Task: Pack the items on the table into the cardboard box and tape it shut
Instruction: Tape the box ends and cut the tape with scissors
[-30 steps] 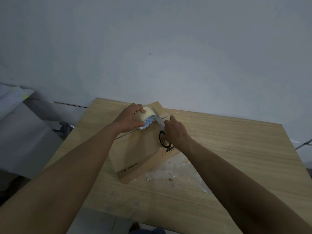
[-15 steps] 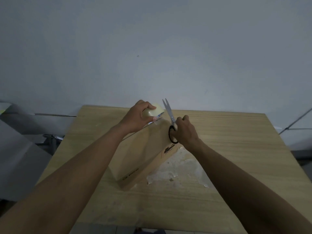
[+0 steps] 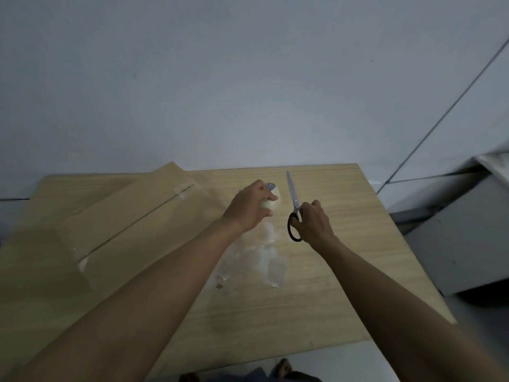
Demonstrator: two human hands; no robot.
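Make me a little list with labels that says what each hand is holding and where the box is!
left hand: gripping a pale roll of clear packing tape
right hand: holding black-handled steel scissors, blades closed, pointing away from the person
brown cardboard box: on the left of the light wooden table, flaps closed, tape strip along the centre seam
hands and box: apart, both hands to the right of the box
table surface: whitish scuffed patch beneath the hands

Light wooden bench (image 3: 330,271) with a closed cardboard box (image 3: 132,230) lying on its left side and whitish residue patches (image 3: 261,260) mid-surface
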